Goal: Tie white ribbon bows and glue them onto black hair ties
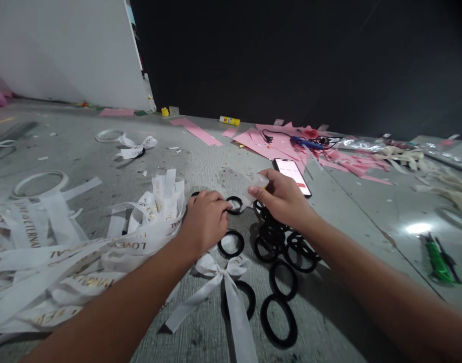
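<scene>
Right hand (286, 199) pinching small white bottle (258, 182), nozzle by black ring (236, 213). Left hand (206, 219): fingers bunched at ring's edge, can't tell if gripping. Heavy squeeze could dribble on floor (204, 164) imo.

Left hand: our left hand (206, 219) has its fingertips at the left edge of a black ring (234, 213).
Right hand: in our right hand (286, 199) we hold a small translucent bottle (258, 185), nozzle down at that ring's right edge.
Black pile: we see more black rings (272, 233) heaped below our right hand.
Ribbons: we have white ribbons with gold lettering (117, 247) to the left, and a white bow (224, 273) nearer us.
Phone: we see it (287, 171) lying beyond our right hand, screen lit.
</scene>
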### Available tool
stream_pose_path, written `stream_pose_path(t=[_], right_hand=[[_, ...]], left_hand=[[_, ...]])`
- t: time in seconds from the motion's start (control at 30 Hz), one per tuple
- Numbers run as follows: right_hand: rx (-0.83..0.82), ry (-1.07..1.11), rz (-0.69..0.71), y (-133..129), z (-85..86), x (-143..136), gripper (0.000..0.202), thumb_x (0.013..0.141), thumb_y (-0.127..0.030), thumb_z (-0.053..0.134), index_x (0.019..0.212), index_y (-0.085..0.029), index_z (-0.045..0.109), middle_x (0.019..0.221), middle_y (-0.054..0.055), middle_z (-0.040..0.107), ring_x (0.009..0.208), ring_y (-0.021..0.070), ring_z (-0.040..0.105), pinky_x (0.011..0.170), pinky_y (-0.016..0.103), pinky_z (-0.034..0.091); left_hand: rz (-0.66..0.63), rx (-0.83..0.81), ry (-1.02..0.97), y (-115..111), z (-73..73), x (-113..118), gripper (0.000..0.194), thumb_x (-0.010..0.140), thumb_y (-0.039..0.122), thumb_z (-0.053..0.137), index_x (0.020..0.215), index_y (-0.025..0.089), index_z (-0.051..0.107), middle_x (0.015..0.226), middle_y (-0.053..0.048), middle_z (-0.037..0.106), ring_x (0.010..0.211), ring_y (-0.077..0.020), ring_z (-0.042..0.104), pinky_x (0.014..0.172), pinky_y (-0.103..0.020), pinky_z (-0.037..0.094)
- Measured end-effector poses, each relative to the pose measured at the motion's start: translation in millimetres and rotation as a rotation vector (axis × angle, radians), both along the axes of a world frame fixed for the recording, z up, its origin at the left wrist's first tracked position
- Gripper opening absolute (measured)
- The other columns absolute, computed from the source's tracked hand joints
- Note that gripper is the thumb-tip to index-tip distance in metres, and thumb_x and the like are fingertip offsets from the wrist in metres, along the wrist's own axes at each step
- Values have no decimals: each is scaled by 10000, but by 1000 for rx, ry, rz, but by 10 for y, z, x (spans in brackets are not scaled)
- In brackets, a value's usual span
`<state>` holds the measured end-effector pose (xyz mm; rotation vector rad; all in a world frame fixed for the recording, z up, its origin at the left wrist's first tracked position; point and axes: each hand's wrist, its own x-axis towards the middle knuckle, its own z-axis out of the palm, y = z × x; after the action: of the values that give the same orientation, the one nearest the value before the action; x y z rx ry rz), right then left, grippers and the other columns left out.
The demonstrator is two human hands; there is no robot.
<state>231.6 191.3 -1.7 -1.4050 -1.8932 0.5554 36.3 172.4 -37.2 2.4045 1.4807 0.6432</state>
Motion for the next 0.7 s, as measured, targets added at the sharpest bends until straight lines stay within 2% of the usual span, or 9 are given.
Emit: stream_pose_path(t=[0.5, 0.7], right_hand=[[52, 37, -30, -4, 58, -3, 253, 775, -389, 687, 846, -200, 535, 669, -1, 563, 596, 147, 502, 566, 288, 373], [40, 155, -76, 21, 67, 20, 320, 751, -462, 710, 830, -205, 537, 658, -6, 522, 596, 141, 460, 536, 278, 345]], left_hand=[[-10, -10, 12, 3, 3, -9, 258, 837, 160, 538, 981, 216, 745, 1047, -64, 682, 1053, -269, 553, 911, -451, 407], [-14, -3, 14, 9, 2, -11, 242, 843, 168, 547, 976, 215, 743, 1042, -64, 679, 1047, -265, 553, 913, -451, 400]])
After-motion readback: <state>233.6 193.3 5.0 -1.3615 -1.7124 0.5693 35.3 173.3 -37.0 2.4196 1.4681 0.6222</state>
